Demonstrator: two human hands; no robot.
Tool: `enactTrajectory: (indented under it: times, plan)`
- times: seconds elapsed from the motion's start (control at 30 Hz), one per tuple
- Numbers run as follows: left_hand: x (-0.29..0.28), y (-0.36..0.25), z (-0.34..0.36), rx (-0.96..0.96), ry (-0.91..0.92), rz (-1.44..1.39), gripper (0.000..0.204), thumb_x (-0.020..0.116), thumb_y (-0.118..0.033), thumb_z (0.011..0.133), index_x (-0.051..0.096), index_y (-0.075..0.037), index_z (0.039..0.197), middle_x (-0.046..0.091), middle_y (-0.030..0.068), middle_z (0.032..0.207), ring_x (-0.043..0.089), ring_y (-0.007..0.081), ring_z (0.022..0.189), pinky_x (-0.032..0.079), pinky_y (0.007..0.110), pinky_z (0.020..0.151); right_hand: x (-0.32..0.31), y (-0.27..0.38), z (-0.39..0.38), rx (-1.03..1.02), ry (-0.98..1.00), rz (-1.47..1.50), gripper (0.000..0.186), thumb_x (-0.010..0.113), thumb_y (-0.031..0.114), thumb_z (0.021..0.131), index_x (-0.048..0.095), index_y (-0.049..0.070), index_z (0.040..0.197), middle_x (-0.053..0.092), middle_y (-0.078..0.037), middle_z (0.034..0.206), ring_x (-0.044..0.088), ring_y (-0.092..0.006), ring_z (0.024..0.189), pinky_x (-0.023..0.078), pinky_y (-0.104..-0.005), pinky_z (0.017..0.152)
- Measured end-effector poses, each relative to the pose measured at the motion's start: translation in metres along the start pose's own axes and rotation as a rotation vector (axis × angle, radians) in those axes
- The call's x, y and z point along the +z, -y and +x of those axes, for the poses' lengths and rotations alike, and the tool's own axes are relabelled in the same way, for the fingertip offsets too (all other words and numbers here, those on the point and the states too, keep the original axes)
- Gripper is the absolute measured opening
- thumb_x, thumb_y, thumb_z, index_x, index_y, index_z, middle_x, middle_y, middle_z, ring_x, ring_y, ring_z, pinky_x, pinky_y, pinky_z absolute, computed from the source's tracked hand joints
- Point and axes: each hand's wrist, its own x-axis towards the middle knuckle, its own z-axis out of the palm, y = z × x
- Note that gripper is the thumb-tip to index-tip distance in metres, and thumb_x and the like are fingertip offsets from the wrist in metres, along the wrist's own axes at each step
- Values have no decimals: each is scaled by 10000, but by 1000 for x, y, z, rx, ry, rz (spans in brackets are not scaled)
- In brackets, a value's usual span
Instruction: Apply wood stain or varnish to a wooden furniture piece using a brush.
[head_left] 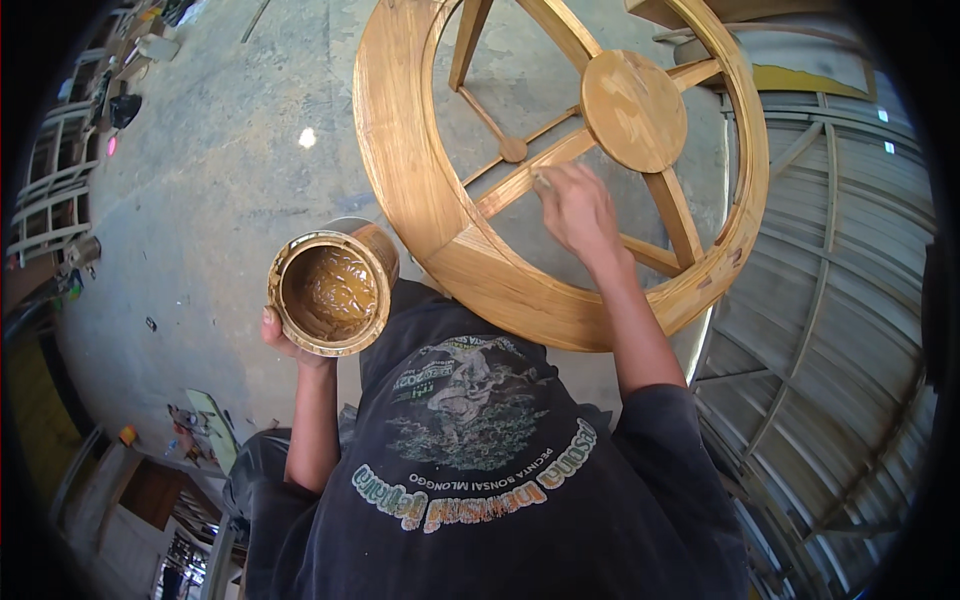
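My left hand [285, 336] is wrapped round a can [377, 246], its mouth tilted toward me. Glossy brown paste [342, 288] lies inside, and smears coat the rim. A large round wooden frame [405, 140], like a table base, stands ahead of me, with spokes meeting at a round central disc [635, 112]. Over one spoke [515, 186], my right hand [580, 212] is closed in a pinch. Something small and pale shows at its fingertips, too small to name. Lighter patches mark the disc's surface.
Lower inside the frame, thin stretchers cross at a small round piece [513, 150]. Concrete floor [230, 190] spreads to the left. A corrugated metal wall [860, 240] rises at the right. Assorted goods and racks [50, 200] line the far left.
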Motion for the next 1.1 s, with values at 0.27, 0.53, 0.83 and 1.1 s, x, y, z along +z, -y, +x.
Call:
enactTrajectory:
  times: [0.27, 0.53, 0.83, 1.1]
  plan:
    - [11, 12, -62, 66, -129, -37, 818, 458, -581, 834, 437, 24, 1383, 501, 213, 1361, 494, 343, 1255, 393, 477, 1076, 7, -11, -28, -540, 83, 105, 383, 640, 37, 737, 671, 74, 1117, 630, -87, 1098, 560, -287, 945, 482, -384, 829]
    - [10, 43, -121, 57, -107, -219, 826, 499, -558, 821, 417, 28, 1398, 479, 219, 1385, 473, 345, 1276, 361, 480, 1100, 29, -10, -29, -611, 102, 54, 430, 608, 10, 746, 653, 73, 1169, 621, -76, 1142, 548, -292, 960, 486, -393, 833]
    - [17, 58, -147, 122, -149, -233, 834, 478, -588, 826, 423, 25, 1389, 494, 212, 1364, 495, 340, 1246, 390, 478, 1071, 3, -10, -32, -525, 91, 52, 374, 584, -9, 740, 673, 45, 1099, 621, -74, 1003, 527, -277, 865, 483, -389, 779]
    - [13, 58, -154, 117, -125, -293, 828, 503, -574, 824, 416, 16, 1399, 473, 218, 1389, 469, 349, 1278, 374, 491, 1085, 10, -11, -28, -578, 129, 49, 364, 581, -16, 734, 666, 18, 1087, 615, -79, 1009, 531, -283, 889, 480, -388, 790]
